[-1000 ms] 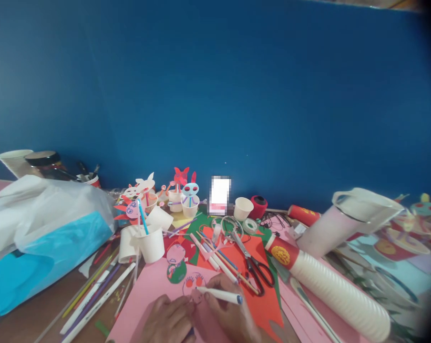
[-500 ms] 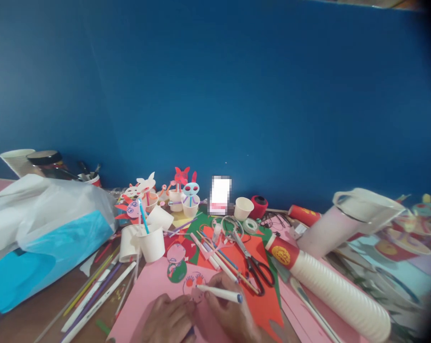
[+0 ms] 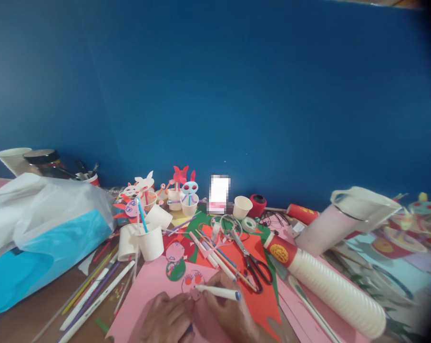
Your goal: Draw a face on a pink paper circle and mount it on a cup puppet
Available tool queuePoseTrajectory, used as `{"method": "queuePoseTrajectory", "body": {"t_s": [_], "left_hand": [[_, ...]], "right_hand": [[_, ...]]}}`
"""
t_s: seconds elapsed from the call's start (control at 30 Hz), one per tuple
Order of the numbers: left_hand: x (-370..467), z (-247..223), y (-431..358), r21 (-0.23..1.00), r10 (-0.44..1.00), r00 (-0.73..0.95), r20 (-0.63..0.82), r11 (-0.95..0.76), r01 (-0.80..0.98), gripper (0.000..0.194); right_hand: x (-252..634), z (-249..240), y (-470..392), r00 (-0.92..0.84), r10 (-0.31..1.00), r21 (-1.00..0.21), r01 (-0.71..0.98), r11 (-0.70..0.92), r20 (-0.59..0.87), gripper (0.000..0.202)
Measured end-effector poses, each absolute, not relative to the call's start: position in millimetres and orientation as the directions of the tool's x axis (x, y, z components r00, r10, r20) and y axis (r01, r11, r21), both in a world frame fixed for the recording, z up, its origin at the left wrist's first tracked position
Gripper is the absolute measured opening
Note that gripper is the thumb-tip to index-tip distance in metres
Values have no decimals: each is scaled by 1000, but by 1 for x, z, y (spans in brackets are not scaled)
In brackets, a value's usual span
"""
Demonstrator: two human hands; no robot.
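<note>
Gripping a white marker [image 3: 220,292] between thumb and fingers, the right hand [image 3: 227,301] lies at four o'clock from a drawn face [image 3: 189,282] with red eyes and lashes on the pink sheet [image 3: 140,297]; the marker's tip points toward nine o'clock, over the face. The left hand [image 3: 169,317] rests on the sheet at seven o'clock; whether its bent fingers close on anything beneath cannot be told. Relative to the face, a pink-and-green cutout [image 3: 176,269] lies at eleven o'clock, black-handled scissors [image 3: 249,259] between two and three, and a stack of white cups [image 3: 339,289], well apart, at three.
</note>
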State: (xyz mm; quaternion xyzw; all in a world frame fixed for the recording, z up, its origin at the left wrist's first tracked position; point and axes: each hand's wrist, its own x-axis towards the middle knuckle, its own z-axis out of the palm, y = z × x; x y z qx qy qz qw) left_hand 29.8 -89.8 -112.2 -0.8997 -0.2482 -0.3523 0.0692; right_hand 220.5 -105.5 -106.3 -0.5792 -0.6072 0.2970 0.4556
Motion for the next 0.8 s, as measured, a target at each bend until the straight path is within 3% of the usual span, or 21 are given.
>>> {"method": "queuePoseTrajectory", "body": {"t_s": [0.13, 0.4, 0.5, 0.6, 0.7, 0.8], "left_hand": [[30, -112, -88, 19, 376, 648, 663, -873, 487, 23], [34, -96, -92, 104, 406, 566, 718, -866, 489, 26], [32, -87, -93, 60, 439, 718, 540, -871, 487, 21], [34, -91, -92, 92, 412, 611, 676, -870, 485, 25], [36, -94, -92, 128, 431, 552, 714, -856, 502, 26], [35, -91, -93, 66, 435, 683, 587, -866, 495, 22]], "right_hand": [[220, -108, -106, 99, 975, -886, 444, 136, 199, 15], [219, -100, -107, 111, 982, -892, 443, 90, 154, 11], [219, -102, -107, 118, 984, -894, 442, 71, 136, 12], [219, -104, -108, 125, 983, -893, 445, 68, 137, 12], [219, -102, -108, 128, 981, -894, 441, 73, 143, 12], [219, -99, -107, 121, 979, -897, 432, 98, 165, 11]]}}
